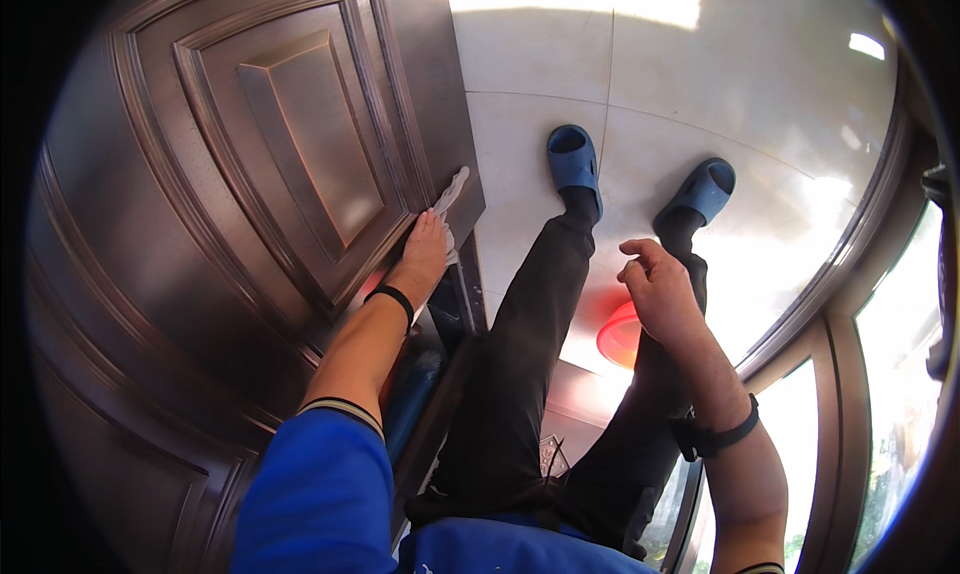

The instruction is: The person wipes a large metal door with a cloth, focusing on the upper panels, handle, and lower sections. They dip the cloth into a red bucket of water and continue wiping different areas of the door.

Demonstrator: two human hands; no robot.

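My left hand (424,253) lies on a pale cloth (448,199), pressing it against the lower part of a dark brown panelled door (315,135). The cloth is bunched and sticks out past my fingers along the moulding near the door's edge. Part of it is hidden under the palm. My right hand (658,285) hangs in the air over my lower leg, holding nothing, its fingers loosely bent and the index finger apart from the thumb. Beneath it, a red plastic basin (616,335) shows on the floor, partly covered by my leg.
Blue slippers (571,157) are on my feet, on pale floor tiles (525,142). A brown-framed glass panel (896,311) runs along the right. Beside my left leg is a blue cylindrical object (412,394), largely hidden. A patterned metal floor drain cover (553,454) shows between my legs.
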